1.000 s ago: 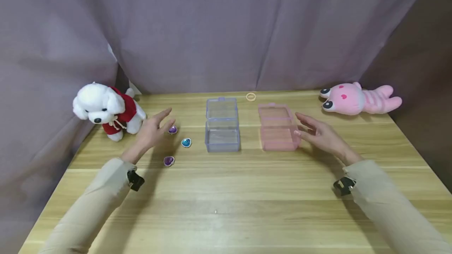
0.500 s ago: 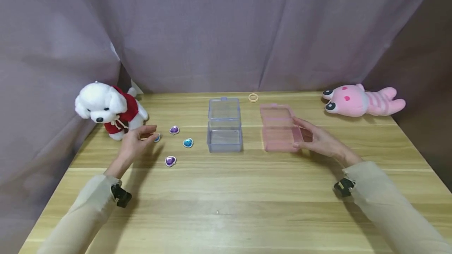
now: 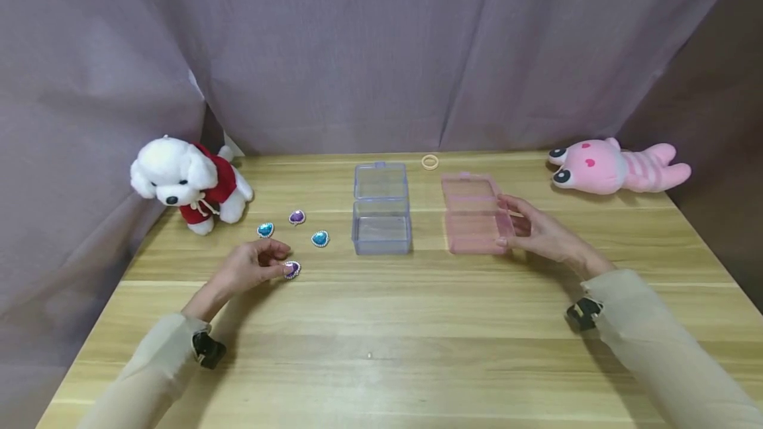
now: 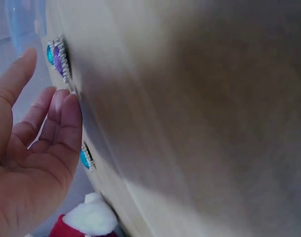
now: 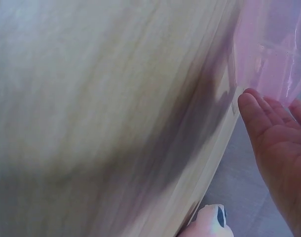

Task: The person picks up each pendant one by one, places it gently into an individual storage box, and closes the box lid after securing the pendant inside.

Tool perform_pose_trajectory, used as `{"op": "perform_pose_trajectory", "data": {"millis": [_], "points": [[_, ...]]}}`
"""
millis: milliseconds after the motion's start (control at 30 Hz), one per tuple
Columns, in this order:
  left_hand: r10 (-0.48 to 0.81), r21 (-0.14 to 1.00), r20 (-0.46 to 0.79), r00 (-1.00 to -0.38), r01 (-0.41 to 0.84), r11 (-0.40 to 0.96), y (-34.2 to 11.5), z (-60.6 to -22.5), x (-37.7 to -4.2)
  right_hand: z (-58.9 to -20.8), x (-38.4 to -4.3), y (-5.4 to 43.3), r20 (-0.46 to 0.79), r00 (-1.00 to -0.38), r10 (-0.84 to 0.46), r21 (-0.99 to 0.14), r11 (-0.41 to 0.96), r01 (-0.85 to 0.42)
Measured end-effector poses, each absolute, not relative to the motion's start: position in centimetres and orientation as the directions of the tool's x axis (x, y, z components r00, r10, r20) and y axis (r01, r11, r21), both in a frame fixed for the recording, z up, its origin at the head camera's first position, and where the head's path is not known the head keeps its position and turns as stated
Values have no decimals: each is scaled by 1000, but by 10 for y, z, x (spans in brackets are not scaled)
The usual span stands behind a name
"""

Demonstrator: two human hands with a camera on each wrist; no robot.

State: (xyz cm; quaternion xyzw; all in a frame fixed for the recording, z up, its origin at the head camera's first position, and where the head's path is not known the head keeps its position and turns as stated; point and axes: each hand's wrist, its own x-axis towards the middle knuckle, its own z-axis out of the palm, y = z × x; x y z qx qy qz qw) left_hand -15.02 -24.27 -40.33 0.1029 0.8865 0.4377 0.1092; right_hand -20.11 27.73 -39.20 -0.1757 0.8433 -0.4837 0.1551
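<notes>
My left hand (image 3: 250,267) hovers by the front purple heart-shaped gem (image 3: 293,270); from the head its thumb overlaps the gem. In the left wrist view a gap shows between the loosely bent fingers and the purple gem (image 4: 61,59). Behind lie a second purple gem (image 3: 297,217) and two blue heart gems, one left (image 3: 265,230) and one right (image 3: 320,238), all with pearly rims. My right hand (image 3: 542,234) touches the right side of an open pink clear box (image 3: 477,237), thumb near its front corner. In the right wrist view its fingertips meet the box wall (image 5: 261,74).
An open bluish clear box (image 3: 381,243) stands mid-table, lid tipped back. A tan ring (image 3: 430,162) lies near the rear edge. A white plush dog (image 3: 173,167) in red sits at left; a pink plush toy (image 3: 602,167) lies at right. Grey curtain (image 3: 334,51) hangs behind.
My left hand has swung left, then forward and down to the front purple gem, uncovering the left blue gem. My right hand has settled lower against the pink box.
</notes>
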Motion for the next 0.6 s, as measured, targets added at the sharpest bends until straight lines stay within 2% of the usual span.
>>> {"op": "perform_pose_trajectory", "data": {"millis": [233,400,600], "points": [[307,723,-49,-951,178,667,-236,-410,-151,-390,-198,279,-68,-888,-454,-879,449,-162],[316,691,-52,-947,194,696,-233,-409,-151,-390,-199,279,-90,-890,-447,-879,457,-140],[297,763,-65,-953,144,631,-232,-404,-149,-391,-201,277,-94,-891,-445,-883,451,-132]]}}
